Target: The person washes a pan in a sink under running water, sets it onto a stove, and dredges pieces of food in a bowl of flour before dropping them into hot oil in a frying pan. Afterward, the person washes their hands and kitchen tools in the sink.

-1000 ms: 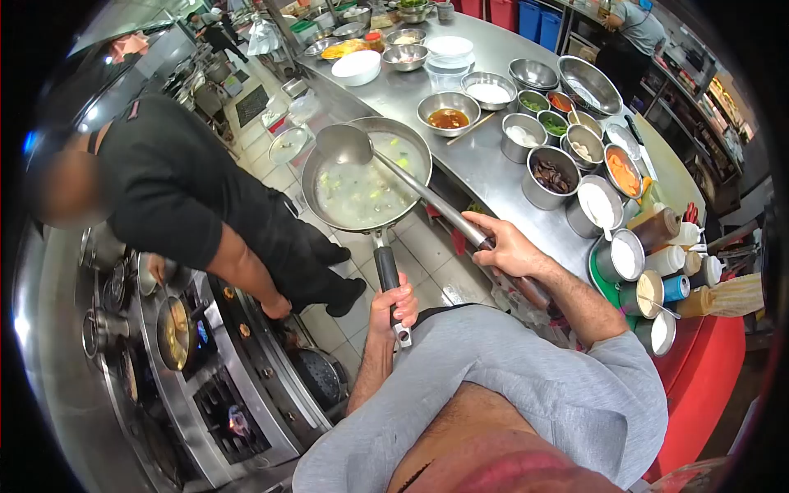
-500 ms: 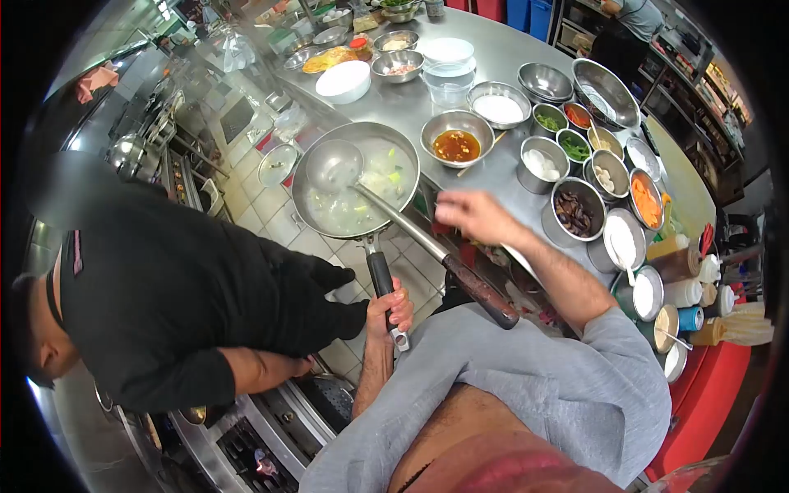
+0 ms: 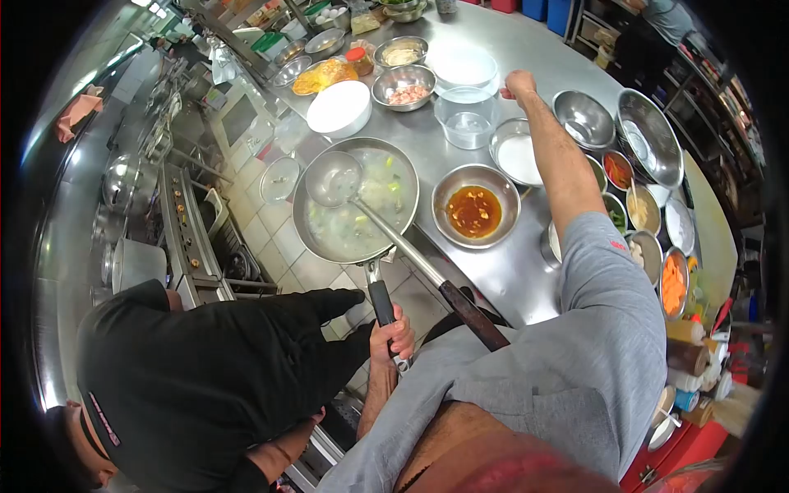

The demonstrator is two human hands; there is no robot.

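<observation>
My left hand (image 3: 392, 335) is wrapped round the black handle of a frying pan (image 3: 301, 218), held above the floor beside the counter. Cloudy liquid with green pieces (image 3: 386, 193) fills the pan. A ladle (image 3: 403, 245) lies across it, its bowl in the liquid and its dark handle reaching back towards my shirt; neither hand is on it. My right hand (image 3: 518, 85) is stretched far over the counter, beside a stack of white plates (image 3: 466, 62) and a clear plastic tub (image 3: 465, 119). Its fingers are curled closed; whatever they hold, if anything, is hidden.
On the steel counter (image 3: 518, 283) stand a bowl of brown sauce (image 3: 477, 212), a bowl of white powder (image 3: 518, 154), a white bowl (image 3: 340, 110) and several ingredient tins. A co-worker in black (image 3: 222, 378) bends at my left, near the stove (image 3: 185, 238). Squeeze bottles (image 3: 686, 357) stand at right.
My right hand has gone from beside the pan forward across the counter to the white plates. The view has shifted. My left hand still holds the pan, and the co-worker bends lower.
</observation>
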